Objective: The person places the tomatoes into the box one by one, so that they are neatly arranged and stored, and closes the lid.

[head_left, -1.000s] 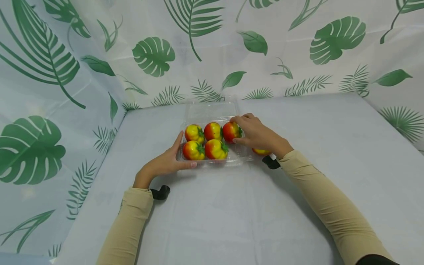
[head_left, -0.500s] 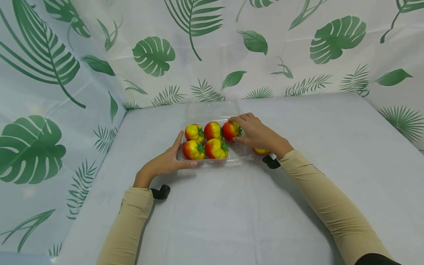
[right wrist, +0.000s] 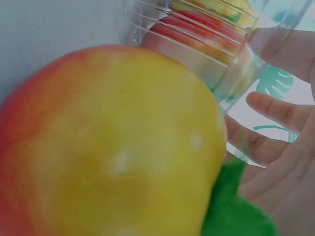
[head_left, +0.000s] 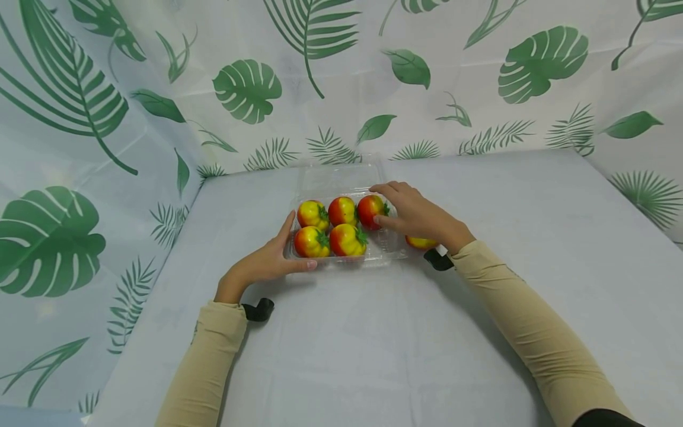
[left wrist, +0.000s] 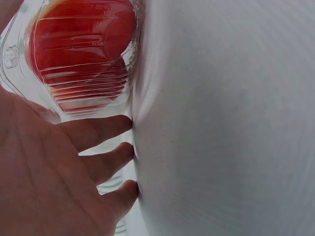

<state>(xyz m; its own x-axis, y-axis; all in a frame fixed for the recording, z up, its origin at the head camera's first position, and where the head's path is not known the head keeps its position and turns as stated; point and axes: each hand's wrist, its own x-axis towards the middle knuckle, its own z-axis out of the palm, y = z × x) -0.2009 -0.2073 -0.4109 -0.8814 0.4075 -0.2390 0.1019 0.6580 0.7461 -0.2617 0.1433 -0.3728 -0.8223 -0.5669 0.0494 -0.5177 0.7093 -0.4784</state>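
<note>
A clear plastic clamshell tray (head_left: 392, 252) lies on the cloth with its lid open at the back. Five red-and-yellow tomatoes sit in it. My right hand (head_left: 413, 213) curls round the back right tomato (head_left: 369, 209), thumb tip on its front and forefinger behind it. A sixth tomato (head_left: 420, 242) lies on the cloth under my right wrist and fills the right wrist view (right wrist: 108, 142). My left hand (head_left: 267, 261) rests against the tray's front left corner, thumb up its side and fingers straight along its front edge. Its fingers (left wrist: 106, 128) touch the cloth beside the tray (left wrist: 19, 83).
The table (head_left: 373, 356) is covered in pale grey cloth. A leaf-printed white curtain (head_left: 245, 89) stands close behind it and along the left and right sides.
My right hand has shifted very slightly to the right on the back right tomato. The tray, the other tomatoes and my left hand have not moved.
</note>
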